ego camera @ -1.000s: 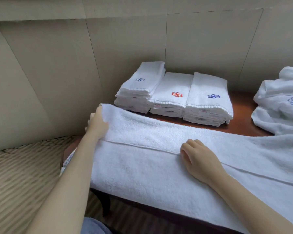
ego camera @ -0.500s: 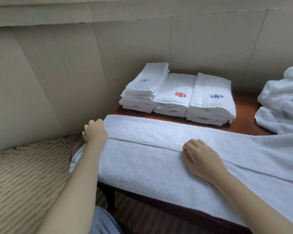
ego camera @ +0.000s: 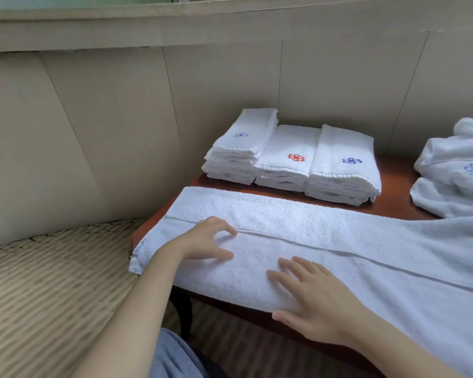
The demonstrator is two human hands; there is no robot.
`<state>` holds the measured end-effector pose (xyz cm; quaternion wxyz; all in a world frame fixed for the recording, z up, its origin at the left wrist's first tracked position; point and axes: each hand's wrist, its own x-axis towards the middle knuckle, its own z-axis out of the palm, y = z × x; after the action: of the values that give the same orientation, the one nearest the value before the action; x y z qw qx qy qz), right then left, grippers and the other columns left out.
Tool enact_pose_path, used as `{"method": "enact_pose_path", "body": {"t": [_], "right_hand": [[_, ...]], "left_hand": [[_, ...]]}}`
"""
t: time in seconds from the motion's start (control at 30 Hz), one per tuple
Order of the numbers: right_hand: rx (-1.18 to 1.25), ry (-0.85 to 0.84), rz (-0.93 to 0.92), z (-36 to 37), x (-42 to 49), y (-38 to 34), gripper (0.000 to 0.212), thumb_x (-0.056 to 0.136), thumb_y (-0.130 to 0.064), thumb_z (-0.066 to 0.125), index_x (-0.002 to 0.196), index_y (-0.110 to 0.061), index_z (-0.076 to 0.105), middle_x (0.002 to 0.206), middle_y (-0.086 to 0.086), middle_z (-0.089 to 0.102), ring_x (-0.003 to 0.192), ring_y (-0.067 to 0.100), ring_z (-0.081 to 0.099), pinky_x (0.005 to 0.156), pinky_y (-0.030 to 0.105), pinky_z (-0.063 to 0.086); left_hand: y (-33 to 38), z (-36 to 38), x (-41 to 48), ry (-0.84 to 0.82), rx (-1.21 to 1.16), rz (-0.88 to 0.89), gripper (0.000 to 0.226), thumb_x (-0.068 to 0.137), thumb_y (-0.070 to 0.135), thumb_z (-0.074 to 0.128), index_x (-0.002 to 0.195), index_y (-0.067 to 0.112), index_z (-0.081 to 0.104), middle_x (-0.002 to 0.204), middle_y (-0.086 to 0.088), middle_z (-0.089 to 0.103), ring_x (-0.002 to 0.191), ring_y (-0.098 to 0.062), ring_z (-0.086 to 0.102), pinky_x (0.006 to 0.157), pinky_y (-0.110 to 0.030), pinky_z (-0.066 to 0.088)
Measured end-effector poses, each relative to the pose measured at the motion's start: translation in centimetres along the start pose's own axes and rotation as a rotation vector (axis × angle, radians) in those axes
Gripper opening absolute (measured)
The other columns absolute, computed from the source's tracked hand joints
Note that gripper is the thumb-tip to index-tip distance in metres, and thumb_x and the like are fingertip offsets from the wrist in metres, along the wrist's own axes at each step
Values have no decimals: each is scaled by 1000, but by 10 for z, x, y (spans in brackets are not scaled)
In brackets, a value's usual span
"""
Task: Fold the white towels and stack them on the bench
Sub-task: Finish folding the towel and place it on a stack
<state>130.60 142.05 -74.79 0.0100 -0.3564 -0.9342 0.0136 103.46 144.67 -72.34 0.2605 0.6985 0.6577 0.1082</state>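
A long white towel lies spread along the front edge of the dark wooden bench, running from the centre left of the frame out past the right edge. It is thick and fluffy, folded lengthwise, with the fold's edge showing as a straight seam from left to right across its top. A small label shows at its left corner, which hangs a little over the bench end.

The left hand rests on the towel near its left end, fingers loosely curled and spread, tips touching the cloth just below the seam; it grasps nothing. The right hand lies flat on the towel's near edge, lower centre of the frame, fingers straight and apart, also released.

Behind the towel, at the upper centre, stand three stacks of folded small towels side by side, touching: the left one bears a blue flower mark, the middle a red one, the right a blue one. At the right edge lies one loose heap of white cloth with a blue mark. A woven seat fills the lower left.
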Motion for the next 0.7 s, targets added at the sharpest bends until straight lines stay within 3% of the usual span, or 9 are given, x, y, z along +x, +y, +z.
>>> {"method": "enact_pose_path", "body": {"t": [0.1, 0.17, 0.27, 0.33, 0.4, 0.5, 0.6, 0.67, 0.7], "right_hand": [[8, 87, -4, -5, 0, -4, 58, 81, -67, 37, 124, -30, 51, 128, -7, 51, 119, 19, 50, 96, 31, 43], [-42, 213, -33, -4, 2, -10, 39, 76, -58, 52, 95, -26, 66, 96, -8, 65, 87, 14, 65, 67, 25, 53], [-74, 327, 7, -5, 10, -16, 25, 68, -33, 76, 61, -21, 55, 59, -9, 52, 49, 12, 54, 35, 23, 36], [-95, 291, 73, -5, 18, -17, 28, 69, -22, 79, 68, -20, 51, 59, -8, 49, 48, 12, 48, 34, 26, 31], [-91, 268, 159, -4, 26, -14, 20, 84, -13, 56, 97, -22, 44, 79, -7, 54, 64, 17, 52, 44, 29, 30], [37, 232, 289, -1, 42, -2, 51, 78, -4, 41, 122, -27, 28, 109, -3, 55, 78, 26, 58, 47, 32, 25], [183, 203, 396, -5, 63, 16, 52, 83, -27, 38, 133, -28, 24, 120, 0, 56, 89, 30, 59, 60, 33, 33], [278, 190, 452, -5, 71, 25, 68, 70, -53, 25, 131, -25, 28, 104, 1, 59, 87, 29, 56, 66, 33, 32], [281, 217, 453, -3, 72, 28, 68, 68, -54, 25, 129, -25, 31, 94, 0, 58, 83, 28, 55, 65, 33, 32]], "left_hand": [[2, 3, -8, -83, 26, 6, 65, 79, 43, 70, 136, 44, 39, 155, 15, 10, 143, -9, 9, 114, -40, 20], [4, 5, -11, -145, 48, 7, 74, 77, 45, 72, 140, 47, 32, 156, 18, 1, 144, -7, 1, 116, -42, 16], [5, 7, -12, -202, 100, 18, 80, 77, 46, 71, 143, 49, 25, 157, 19, -6, 145, -6, -6, 117, -44, 13], [6, 9, -12, -190, 117, 30, 78, 79, 47, 68, 144, 47, 24, 158, 18, -5, 145, -6, -7, 117, -43, 13], [7, 12, -11, -158, 118, 43, 73, 81, 52, 64, 143, 45, 27, 158, 15, -1, 145, -6, -5, 116, -39, 12], [11, 14, -11, -111, 63, 80, 71, 78, 63, 62, 140, 45, 33, 155, 16, 16, 143, -6, 10, 110, -29, 17], [15, 18, -10, -51, 131, 118, 83, 71, 64, 68, 142, 42, 31, 149, 18, 28, 136, -5, 25, 108, -27, 24], [19, 22, -6, 48, 213, 108, 71, 77, 50, 65, 140, 38, 34, 141, 13, 40, 129, -10, 37, 102, -31, 36], [22, 22, -3, 119, 233, 96, 58, 81, 38, 60, 135, 37, 39, 133, 10, 48, 122, -14, 45, 93, -32, 42]]}}
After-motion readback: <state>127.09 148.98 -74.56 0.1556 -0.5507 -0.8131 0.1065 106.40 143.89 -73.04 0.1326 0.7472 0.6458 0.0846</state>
